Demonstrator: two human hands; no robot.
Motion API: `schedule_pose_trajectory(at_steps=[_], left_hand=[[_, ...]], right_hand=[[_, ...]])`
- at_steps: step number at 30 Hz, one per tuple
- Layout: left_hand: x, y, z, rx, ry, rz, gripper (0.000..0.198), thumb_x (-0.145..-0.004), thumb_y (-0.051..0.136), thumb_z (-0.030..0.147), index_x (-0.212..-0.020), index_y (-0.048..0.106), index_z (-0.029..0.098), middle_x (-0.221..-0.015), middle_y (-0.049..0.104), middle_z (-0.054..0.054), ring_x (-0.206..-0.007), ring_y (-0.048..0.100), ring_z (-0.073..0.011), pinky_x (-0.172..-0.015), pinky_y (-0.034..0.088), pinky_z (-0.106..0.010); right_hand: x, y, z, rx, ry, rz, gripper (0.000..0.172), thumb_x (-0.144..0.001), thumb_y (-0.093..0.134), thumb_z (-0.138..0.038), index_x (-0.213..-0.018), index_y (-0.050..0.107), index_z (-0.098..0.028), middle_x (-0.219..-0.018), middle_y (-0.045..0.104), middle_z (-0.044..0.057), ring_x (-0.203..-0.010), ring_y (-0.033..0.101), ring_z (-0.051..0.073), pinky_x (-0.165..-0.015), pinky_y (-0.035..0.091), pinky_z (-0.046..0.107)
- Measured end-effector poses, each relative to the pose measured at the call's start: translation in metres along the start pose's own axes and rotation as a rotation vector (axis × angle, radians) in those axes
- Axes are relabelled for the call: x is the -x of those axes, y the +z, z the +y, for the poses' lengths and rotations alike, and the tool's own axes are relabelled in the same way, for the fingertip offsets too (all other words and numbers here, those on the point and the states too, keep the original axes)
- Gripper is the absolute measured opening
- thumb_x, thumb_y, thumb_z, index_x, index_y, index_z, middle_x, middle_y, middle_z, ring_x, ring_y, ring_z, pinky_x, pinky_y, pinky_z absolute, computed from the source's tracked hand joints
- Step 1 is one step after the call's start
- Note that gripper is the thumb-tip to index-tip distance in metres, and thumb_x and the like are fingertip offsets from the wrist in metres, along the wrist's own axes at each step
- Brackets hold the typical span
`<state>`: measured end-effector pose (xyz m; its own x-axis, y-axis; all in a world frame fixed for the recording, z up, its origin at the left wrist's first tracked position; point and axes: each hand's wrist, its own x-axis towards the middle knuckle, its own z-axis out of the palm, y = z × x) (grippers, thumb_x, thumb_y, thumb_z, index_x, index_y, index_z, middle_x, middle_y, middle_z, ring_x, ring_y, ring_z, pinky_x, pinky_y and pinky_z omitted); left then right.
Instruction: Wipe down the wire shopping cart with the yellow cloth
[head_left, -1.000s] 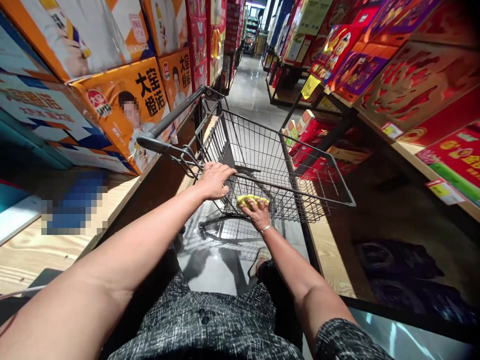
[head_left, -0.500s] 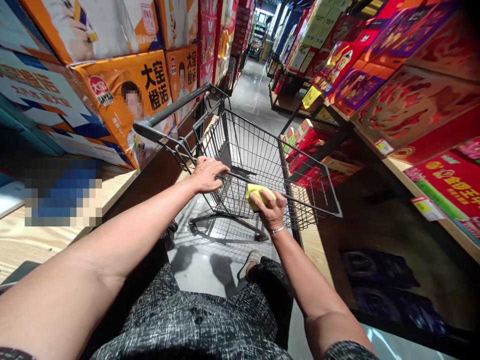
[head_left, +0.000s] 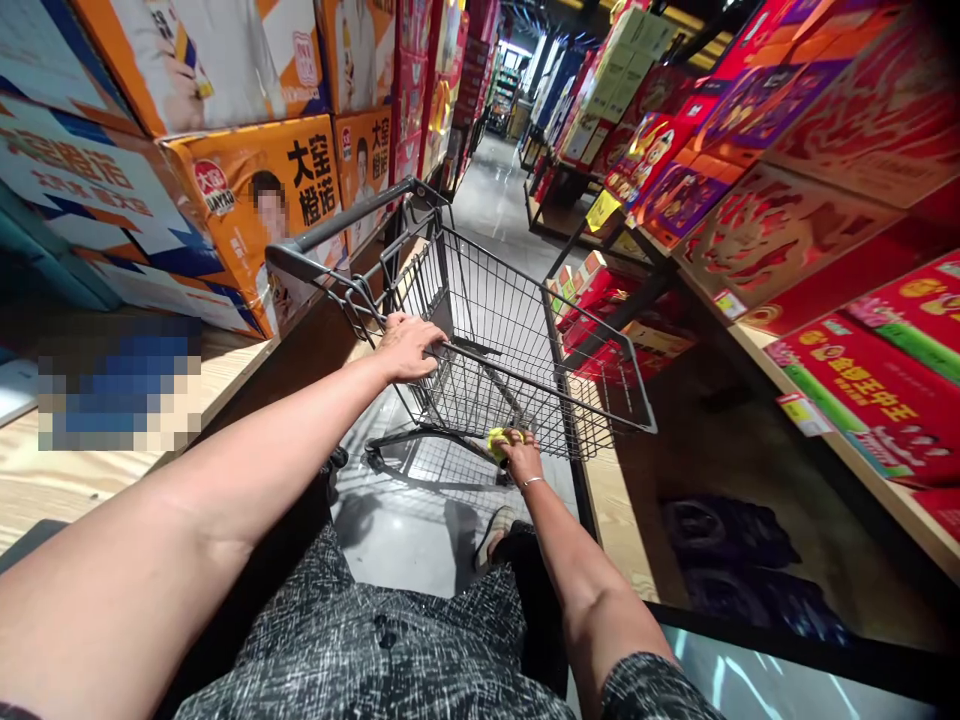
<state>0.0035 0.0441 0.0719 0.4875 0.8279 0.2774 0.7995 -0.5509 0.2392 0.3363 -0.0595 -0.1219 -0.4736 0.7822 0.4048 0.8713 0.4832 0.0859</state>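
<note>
A dark metal shopping cart (head_left: 525,379) stands sideways in front of me on the floor, its handle at the left. My left hand (head_left: 409,347) grips the near top rim of its wire basket, fingers curled over the bar. Lower down, my right hand (head_left: 523,456) holds a crumpled yellow cloth (head_left: 496,441) against the near side of the cart, by the lower basket and frame. The hand hides part of the cloth, and the exact spot it touches is hard to make out. Inside the basket, only wires and floor are visible.
Stacked orange cartons (head_left: 259,215) line the left on a wooden shelf (head_left: 217,395). On the right, red gift boxes (head_left: 862,390) sit on another wooden shelf, with dark purple packs (head_left: 731,535) below. Beyond the cart, an aisle (head_left: 495,165) runs away. My foot (head_left: 495,530) is close beneath the cart.
My right hand has moved down and slightly left with the yellow cloth, from the top rim to the lower part of the basket. My left hand stays on the rim.
</note>
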Motion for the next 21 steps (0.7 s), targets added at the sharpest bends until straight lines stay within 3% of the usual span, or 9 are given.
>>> schedule_pose_trajectory(at_steps=[3,7,9,11,15,19,21], left_hand=[[-0.001,0.002,0.002,-0.005,-0.012,0.022,0.027,-0.078,0.055,0.032,-0.101,0.068,0.025,-0.099,0.071,-0.004,-0.104,0.057,-0.0283,-0.100,0.028,-0.048],[-0.005,0.008,0.015,-0.045,-0.089,0.038,0.023,-0.085,0.054,0.037,-0.096,0.068,0.023,-0.095,0.070,-0.007,-0.105,0.056,-0.0301,-0.104,0.025,-0.052],[-0.007,0.012,0.023,-0.061,-0.067,0.036,0.027,-0.086,0.054,0.039,-0.102,0.069,0.023,-0.098,0.069,-0.008,-0.109,0.055,-0.0306,-0.109,0.021,-0.054],[-0.008,0.017,0.029,-0.059,-0.005,0.022,0.033,-0.086,0.056,0.040,-0.113,0.067,0.025,-0.106,0.068,-0.008,-0.115,0.052,-0.0311,-0.111,0.018,-0.055],[-0.008,0.025,0.030,-0.019,0.042,0.024,0.035,-0.086,0.057,0.042,-0.116,0.066,0.027,-0.116,0.064,-0.007,-0.122,0.047,-0.0301,-0.113,0.016,-0.053],[-0.011,0.028,0.029,0.008,0.046,0.037,0.034,-0.084,0.061,0.045,-0.114,0.066,0.029,-0.118,0.062,-0.005,-0.124,0.044,-0.0298,-0.113,0.015,-0.052],[-0.017,0.030,0.029,0.013,0.061,0.023,0.037,-0.083,0.063,0.047,-0.115,0.066,0.029,-0.121,0.061,-0.006,-0.126,0.041,-0.0306,-0.114,0.013,-0.052]], right_hand=[[-0.028,-0.041,0.011,0.037,0.034,0.090,0.032,-0.089,0.057,-0.015,-0.106,0.076,-0.035,-0.119,0.064,0.003,-0.110,0.045,0.025,-0.088,0.044,0.038],[-0.079,-0.096,0.022,0.027,0.100,0.338,0.037,-0.088,0.063,-0.020,-0.121,0.071,-0.033,-0.130,0.058,0.006,-0.121,0.044,0.027,-0.102,0.043,0.044],[-0.098,-0.108,0.023,-0.024,0.114,0.332,0.046,-0.086,0.061,-0.015,-0.129,0.066,-0.031,-0.132,0.057,0.008,-0.120,0.048,0.027,-0.103,0.045,0.045],[-0.106,-0.111,0.029,-0.123,0.110,0.235,0.056,-0.082,0.057,-0.011,-0.135,0.061,-0.028,-0.132,0.057,0.008,-0.116,0.053,0.024,-0.099,0.048,0.042],[-0.075,-0.112,0.072,-0.245,0.191,0.087,0.060,-0.077,0.057,-0.011,-0.135,0.060,-0.024,-0.129,0.058,0.009,-0.112,0.058,0.023,-0.094,0.053,0.039],[-0.018,-0.129,0.138,-0.151,0.380,-0.035,0.059,-0.073,0.059,-0.012,-0.131,0.063,-0.020,-0.119,0.061,0.012,-0.108,0.061,0.026,-0.091,0.054,0.039],[-0.001,-0.134,0.158,-0.089,0.484,-0.086,0.056,-0.073,0.061,-0.016,-0.129,0.065,-0.020,-0.113,0.063,0.012,-0.106,0.061,0.027,-0.088,0.055,0.039]])
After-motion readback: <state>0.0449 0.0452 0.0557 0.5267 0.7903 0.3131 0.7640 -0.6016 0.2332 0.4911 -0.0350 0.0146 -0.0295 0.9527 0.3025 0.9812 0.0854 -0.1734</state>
